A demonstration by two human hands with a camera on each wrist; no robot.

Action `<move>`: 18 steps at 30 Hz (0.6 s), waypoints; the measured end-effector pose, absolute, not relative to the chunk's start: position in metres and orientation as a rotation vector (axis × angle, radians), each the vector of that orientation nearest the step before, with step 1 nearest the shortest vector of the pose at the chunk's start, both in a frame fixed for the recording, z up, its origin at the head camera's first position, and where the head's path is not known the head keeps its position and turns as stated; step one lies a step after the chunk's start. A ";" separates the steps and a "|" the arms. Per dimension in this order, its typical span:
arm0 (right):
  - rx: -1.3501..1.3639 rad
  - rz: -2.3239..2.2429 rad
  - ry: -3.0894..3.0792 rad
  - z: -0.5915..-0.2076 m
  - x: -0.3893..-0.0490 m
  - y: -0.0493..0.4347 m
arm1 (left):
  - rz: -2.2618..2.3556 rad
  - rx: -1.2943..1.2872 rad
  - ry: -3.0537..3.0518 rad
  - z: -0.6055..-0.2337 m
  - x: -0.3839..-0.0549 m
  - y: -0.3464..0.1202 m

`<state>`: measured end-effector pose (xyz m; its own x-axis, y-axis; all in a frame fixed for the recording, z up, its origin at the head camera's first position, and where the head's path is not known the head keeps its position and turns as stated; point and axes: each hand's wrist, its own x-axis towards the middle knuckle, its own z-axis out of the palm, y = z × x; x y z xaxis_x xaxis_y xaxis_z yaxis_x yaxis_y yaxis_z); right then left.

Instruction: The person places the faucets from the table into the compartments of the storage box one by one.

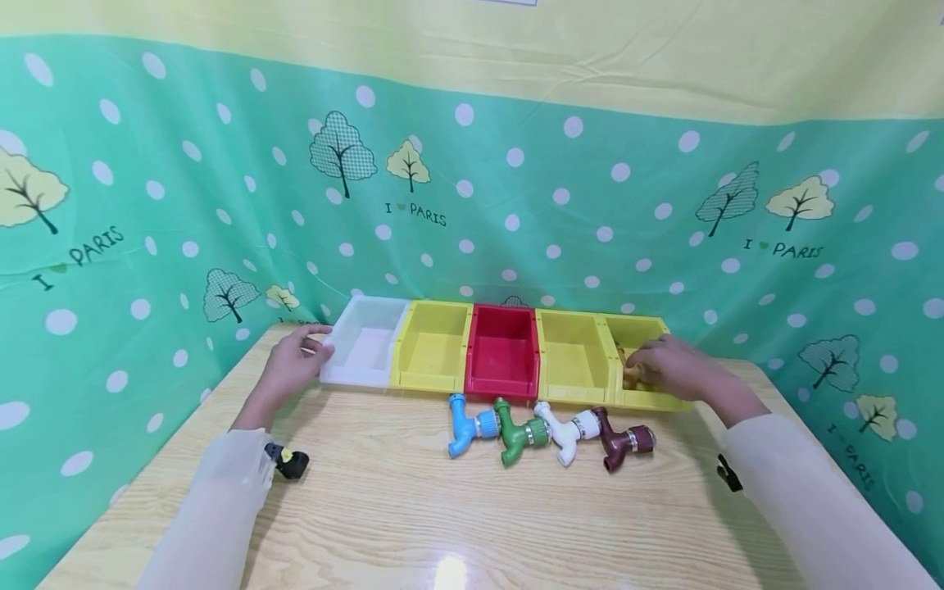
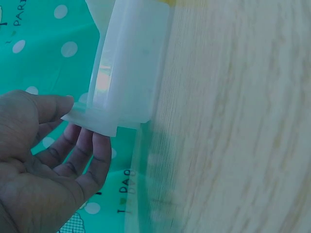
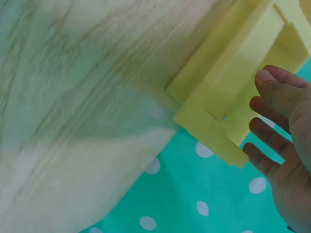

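Note:
My left hand [image 1: 289, 365] is at the outer end of the white bin [image 1: 369, 344], thumb and fingers on either side of its edge. In the left wrist view several fingertips pass behind the rim of this translucent bin [image 2: 131, 63]. My right hand [image 1: 674, 365] reaches over the rightmost yellow bin [image 1: 649, 401], fingers dipping inside, where orange-brown shapes show at the fingertips. In the right wrist view its fingers [image 3: 267, 133] are spread and loosely bent beside the yellow bin [image 3: 238, 63], with nothing visible between them.
Between the end bins stand a yellow bin [image 1: 431, 344], a red bin [image 1: 504, 381] and another yellow bin [image 1: 575, 352]. In front lie a blue tap [image 1: 462, 430], a green tap [image 1: 514, 434], a white tap [image 1: 566, 434] and a maroon tap [image 1: 618, 442]. A patterned curtain [image 1: 531, 197] hangs behind.

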<state>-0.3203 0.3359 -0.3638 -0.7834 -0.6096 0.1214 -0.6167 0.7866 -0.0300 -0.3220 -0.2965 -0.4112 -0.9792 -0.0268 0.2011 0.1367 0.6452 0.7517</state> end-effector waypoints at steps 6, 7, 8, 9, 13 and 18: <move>0.967 0.041 -2.856 -0.354 -0.305 0.335 | -1.236 -0.088 -2.672 -0.411 -0.321 -0.296; 0.973 0.034 -2.845 -0.353 -0.303 0.335 | -1.236 -0.086 -2.673 -0.411 -0.321 -0.297; 0.980 0.032 -2.834 -0.352 -0.300 0.334 | -1.237 -0.083 -2.673 -0.411 -0.321 -0.297; 0.988 0.025 -2.820 -0.350 -0.297 0.333 | -1.236 -0.081 -2.675 -0.411 -0.321 -0.297; 1.025 0.006 -2.776 -0.346 -0.285 0.327 | -1.242 -0.079 -2.673 -0.411 -0.322 -0.297; 1.045 -0.083 -2.762 -0.347 -0.272 0.321 | -1.246 -0.088 -2.675 -0.412 -0.324 -0.298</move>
<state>-0.2723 0.3208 -0.3473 -0.7344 -0.6608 0.1546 -0.6504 0.7504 0.1179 -0.3237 -0.2983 -0.4116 -0.9804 -0.0261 0.1954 0.1327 0.6454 0.7522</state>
